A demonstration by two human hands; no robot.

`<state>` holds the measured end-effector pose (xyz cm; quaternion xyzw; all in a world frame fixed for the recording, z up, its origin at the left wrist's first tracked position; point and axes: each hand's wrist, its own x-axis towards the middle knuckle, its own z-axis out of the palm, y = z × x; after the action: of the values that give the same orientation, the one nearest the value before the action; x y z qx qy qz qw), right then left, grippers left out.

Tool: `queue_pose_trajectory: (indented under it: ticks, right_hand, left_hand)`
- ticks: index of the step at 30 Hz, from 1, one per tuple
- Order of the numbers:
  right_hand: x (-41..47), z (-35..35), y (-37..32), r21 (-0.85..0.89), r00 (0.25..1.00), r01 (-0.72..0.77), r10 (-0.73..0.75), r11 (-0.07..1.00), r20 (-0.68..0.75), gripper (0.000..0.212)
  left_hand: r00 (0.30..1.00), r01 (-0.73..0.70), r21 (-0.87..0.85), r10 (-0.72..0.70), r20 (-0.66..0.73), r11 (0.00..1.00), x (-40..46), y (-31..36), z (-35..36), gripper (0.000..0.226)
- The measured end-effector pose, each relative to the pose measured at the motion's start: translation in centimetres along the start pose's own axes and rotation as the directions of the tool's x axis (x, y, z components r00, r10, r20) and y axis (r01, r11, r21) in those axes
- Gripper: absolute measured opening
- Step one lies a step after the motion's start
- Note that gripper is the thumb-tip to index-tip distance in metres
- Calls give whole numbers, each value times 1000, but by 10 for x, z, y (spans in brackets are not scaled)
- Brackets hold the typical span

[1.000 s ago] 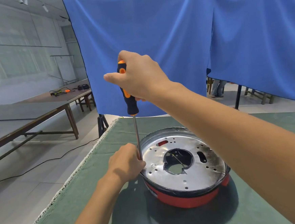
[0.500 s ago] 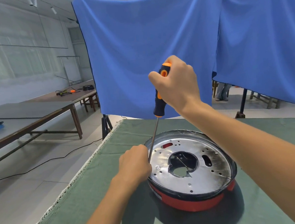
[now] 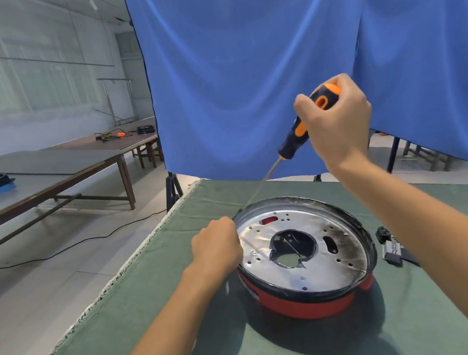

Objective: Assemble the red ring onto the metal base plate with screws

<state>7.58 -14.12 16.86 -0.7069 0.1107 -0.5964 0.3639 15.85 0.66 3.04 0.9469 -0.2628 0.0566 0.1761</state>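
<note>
From the head camera, a table covered in green cloth (image 3: 157, 289) with a frayed white edge fills the lower view, and a blue curtain (image 3: 247, 78) hangs behind it. To the left are long wooden tables (image 3: 67, 173) on a pale tiled floor with a black cable (image 3: 73, 243) trailing across it. The red ring (image 3: 299, 306) sits on the cloth under the metal base plate (image 3: 313, 269), which has a dark rim, a large central cut-out and many small holes. One screw (image 3: 254, 251) is seated near the plate's left edge. Small dark parts (image 3: 392, 249) lie on the cloth just right of the assembly. Compared with half a second ago, the right hand has swung further right and higher, and the screwdriver now leans more steeply, with its tip near the far-left rim instead of down by the left hand. The right hand (image 3: 337, 121) is wrapped around the black-and-orange handle of the screwdriver (image 3: 296, 136), thumb laid along the grip. The thin shaft is blurred, so whether the tip touches the rim cannot be told. The left hand (image 3: 218, 245) is curled into a loose fist against the plate's left edge. Whether it pinches anything cannot be told.
</note>
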Motion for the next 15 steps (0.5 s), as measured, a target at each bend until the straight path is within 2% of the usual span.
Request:
queue_pose_trajectory:
  ticks: [2, 5, 9, 15]
  right_hand:
    - [-15, -6, 10, 84, 998, -45, 42, 995, 46, 24]
    - [-44, -10, 29, 193, 976, -196, 174, 961, 128, 25]
    - [-71, -6, 53, 253, 924, -382, 360, 889, 130, 23]
    - [-84, -1, 71, 300, 889, -455, 443, 838, 111, 22]
  left_hand:
    - [1000, 13, -3, -13, -7, 1000, -1, 1, 0, 13]
    - [1000, 26, -5, -26, 12, 1000, -2, 3, -2, 13]
    - [998, 17, 0, -17, 64, 1000, -4, 5, -8, 11]
    - [969, -41, 38, 30, 246, 998, -7, -7, -16, 25]
